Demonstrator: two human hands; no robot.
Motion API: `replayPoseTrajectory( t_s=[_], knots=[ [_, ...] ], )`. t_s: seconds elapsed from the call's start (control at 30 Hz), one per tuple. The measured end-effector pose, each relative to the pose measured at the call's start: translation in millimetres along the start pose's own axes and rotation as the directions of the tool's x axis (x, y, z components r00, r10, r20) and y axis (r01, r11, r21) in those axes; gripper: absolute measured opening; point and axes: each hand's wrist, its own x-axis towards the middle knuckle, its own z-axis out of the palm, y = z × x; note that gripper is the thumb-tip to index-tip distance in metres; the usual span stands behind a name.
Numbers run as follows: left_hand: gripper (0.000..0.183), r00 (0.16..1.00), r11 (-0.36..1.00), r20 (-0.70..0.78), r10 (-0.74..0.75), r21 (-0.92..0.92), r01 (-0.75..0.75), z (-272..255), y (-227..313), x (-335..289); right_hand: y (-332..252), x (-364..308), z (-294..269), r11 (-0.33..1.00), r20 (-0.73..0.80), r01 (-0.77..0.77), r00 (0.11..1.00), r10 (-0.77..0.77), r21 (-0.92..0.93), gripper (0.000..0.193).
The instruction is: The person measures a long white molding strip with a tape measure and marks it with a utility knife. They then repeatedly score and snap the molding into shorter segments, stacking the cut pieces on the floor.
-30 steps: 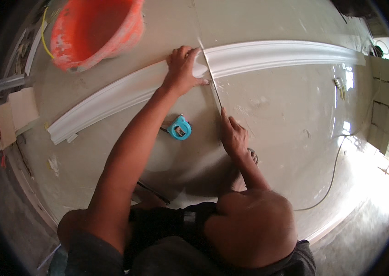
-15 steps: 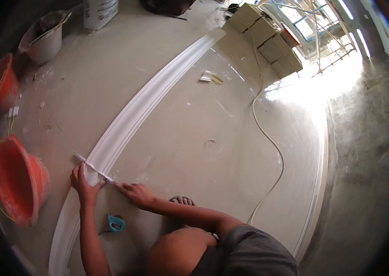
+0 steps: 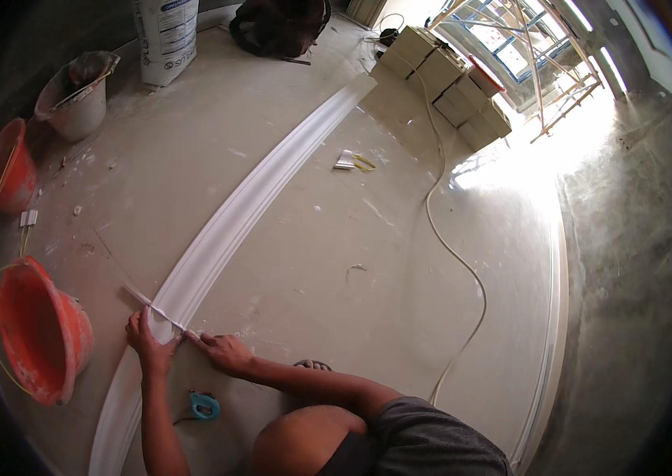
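Note:
A long white cornice moulding (image 3: 240,198) lies across the floor, running from the lower left toward the far middle. Across it, near my hands, sits a thin, pale saw-like blade (image 3: 139,296). My right hand (image 3: 226,354) is closed around the blade's near end, at the moulding's right edge; the grip itself is mostly hidden. My left hand (image 3: 151,346) clasps the moulding just below the blade, fingers over the left edge and thumb toward the right. A teal tape measure (image 3: 205,407) rests on the floor right of my left forearm.
Orange buckets (image 3: 74,341) and a grey bucket (image 3: 78,111) stand at left, near a white sack (image 3: 167,40). A hose (image 3: 475,278) winds along the floor at right. Stacked boxes (image 3: 423,63) and scaffolding (image 3: 538,71) stand far right. Another moulding (image 3: 552,341) lies along the right wall.
The whole view has shifted, so the scene sits slightly lower and more of the far end shows. Both hands stay at the moulding; the blade still lies across it.

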Motion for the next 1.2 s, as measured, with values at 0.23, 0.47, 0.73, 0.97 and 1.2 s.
replayPoseTrajectory(
  t_s=[0.23, 0.47, 0.73, 0.97, 1.2],
  knots=[
    [0.114, 1.000, 1.000, -0.005, 0.002, 0.009, -0.002, -9.6, 20.7, -1.0, 0.2, -80.4, -34.3, 0.993, 0.110, -0.068, 0.992, 0.058, 0.096, 0.077],
    [0.110, 0.996, 0.998, -0.087, 0.024, -0.050, -0.028, -10.9, -3.6, 3.4, -6.7, -30.9, -35.2, 0.835, 0.328, -0.392, 0.904, 0.274, 0.386, 0.055],
    [0.110, 0.999, 0.998, -0.048, 0.012, 0.062, -0.009, -30.4, 29.6, 14.5, -16.1, -41.6, -46.8, 1.000, -0.066, -0.014, 0.998, 0.016, 0.026, 0.079],
    [0.110, 1.000, 0.997, -0.029, 0.005, 0.082, -0.003, -25.7, 32.8, 7.9, -3.3, -102.8, -55.0, 0.996, 0.071, -0.092, 0.993, 0.093, -0.022, 0.072],
    [0.110, 0.999, 0.996, -0.030, -0.015, 0.090, 0.018, -27.4, 19.3, 17.0, -11.4, -74.5, -62.9, 0.995, 0.124, -0.099, 0.987, 0.102, -0.028, 0.072]
  ],
)
